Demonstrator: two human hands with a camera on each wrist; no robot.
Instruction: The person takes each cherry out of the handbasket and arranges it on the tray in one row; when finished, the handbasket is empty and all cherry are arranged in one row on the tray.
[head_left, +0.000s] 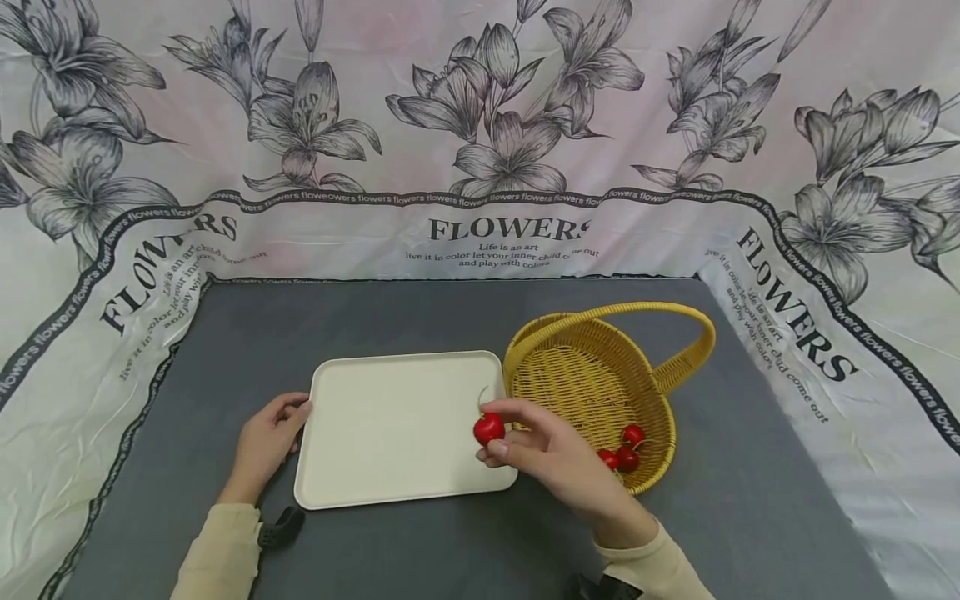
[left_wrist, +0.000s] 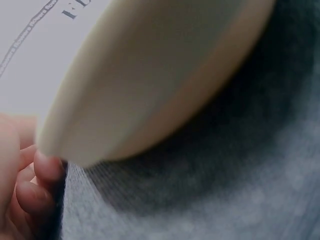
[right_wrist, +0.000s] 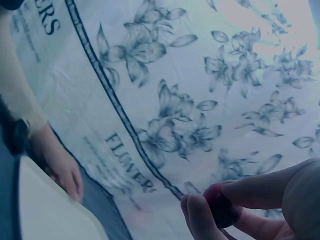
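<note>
Red cherry (head_left: 489, 428) pinched in right hand (head_left: 555, 457), stem (head_left: 480, 399) upward, left hand (head_left: 264, 439) holding crosswise tray (head_left: 390, 433)

Through my feed, the tray (head_left: 397, 433) at the centre of the frame looked like smooth, matt plastic. The cherry (head_left: 489, 430) by its right edge was glossy and slick, as were the cherries (head_left: 627, 459) at right. I read the basket (head_left: 573, 387) there as a ribbed weave with a slight sheen, wicker or plastic, I couldn't tell. The worktop (head_left: 420, 550) showed dull, finely woven cloth. Across the top hung a printed sheet (head_left: 352, 237), creased and faintly shiny; at lower left, the sleeve (head_left: 221, 554) was matt fabric.
</note>
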